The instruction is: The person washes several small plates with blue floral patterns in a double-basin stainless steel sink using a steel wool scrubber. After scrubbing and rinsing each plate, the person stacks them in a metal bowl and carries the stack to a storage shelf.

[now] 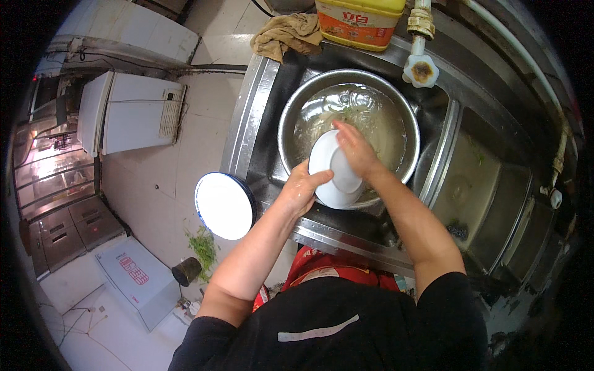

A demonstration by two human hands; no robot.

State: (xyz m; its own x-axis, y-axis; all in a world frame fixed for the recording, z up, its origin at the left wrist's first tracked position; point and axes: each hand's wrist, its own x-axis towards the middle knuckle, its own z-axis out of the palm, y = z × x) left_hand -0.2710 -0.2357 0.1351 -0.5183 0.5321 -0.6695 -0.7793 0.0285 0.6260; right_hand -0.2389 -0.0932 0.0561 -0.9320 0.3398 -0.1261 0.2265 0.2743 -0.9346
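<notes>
A white plate (327, 157), its underside with the foot ring facing up, is tilted over a round steel basin (284, 139) of cloudy water that stands in the left sink bay. My left hand (301, 188) grips the plate's near left edge, thumb on the underside. My right hand (355, 150) lies against the plate's far right part with its fingers extended; whether it grips or only touches the plate, I cannot tell. Bits of green float in the water. To the left, a stack of white plates or bowls with a blue rim (225, 205) sits at the sink's corner.
A brown rag (287, 35) and a yellow detergent jug (359, 23) lie at the sink's far edge. A valve knob (421, 71) on a pipe overhangs it. The neighbouring sink bay (468, 171) holds murky water. Leafy greens (203, 250) are near a dark container (186, 271) at left.
</notes>
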